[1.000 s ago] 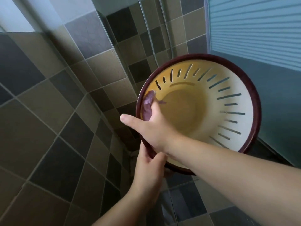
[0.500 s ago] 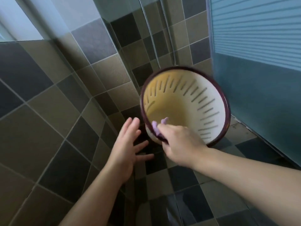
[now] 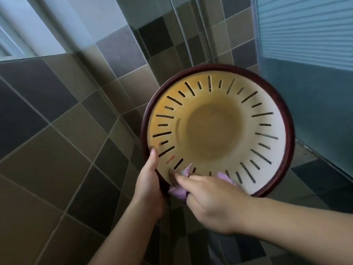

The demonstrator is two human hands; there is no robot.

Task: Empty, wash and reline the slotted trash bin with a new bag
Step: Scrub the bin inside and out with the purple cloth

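The slotted trash bin [image 3: 215, 131] is held up with its mouth facing me: cream inside, dark red rim, narrow slots round the wall, nothing inside it. My left hand [image 3: 150, 186] grips the rim at the lower left, thumb lying on the rim. My right hand [image 3: 210, 201] holds a purple cloth [image 3: 179, 191] and presses it against the inner wall near the lower rim. Part of the cloth is hidden under my fingers.
Brown and dark grey tiled walls [image 3: 57, 150] fill the left and back. A frosted blue glass door [image 3: 309, 92] stands at the right. Thin shower hoses [image 3: 183, 39] hang down the back wall. Tiled floor [image 3: 315, 176] shows below the bin.
My left hand, free half a second ago, has taken hold of the bin's rim again. The bin has come closer and turned its mouth toward me. The cloth has moved to the lower wall.
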